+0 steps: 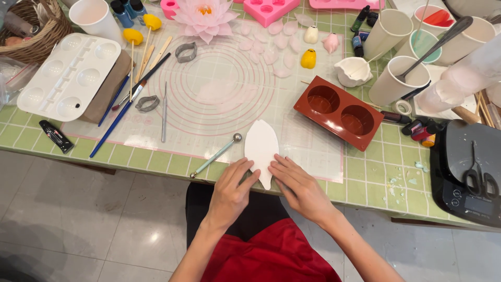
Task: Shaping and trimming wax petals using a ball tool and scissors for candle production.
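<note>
Head view: flat white leaf-shaped piece [262, 149], pointed ends.

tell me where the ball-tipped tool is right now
In the head view the ball-tipped tool lies slanted on the clear mat near the table's front edge, just left of the white petal shape and above the left hand.

Left hand [232, 192], right hand [298, 188] — flat, fingers forward

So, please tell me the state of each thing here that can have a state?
Left hand: flat, fingers on petal.
Right hand: flat, fingers on petal.
Petal: white, flat on mat, over table edge.
Brown mould: both cups empty.
Palette: wells nearly clean.
Scissors: closed, on scale.
Ball tool: lying unused.
</note>
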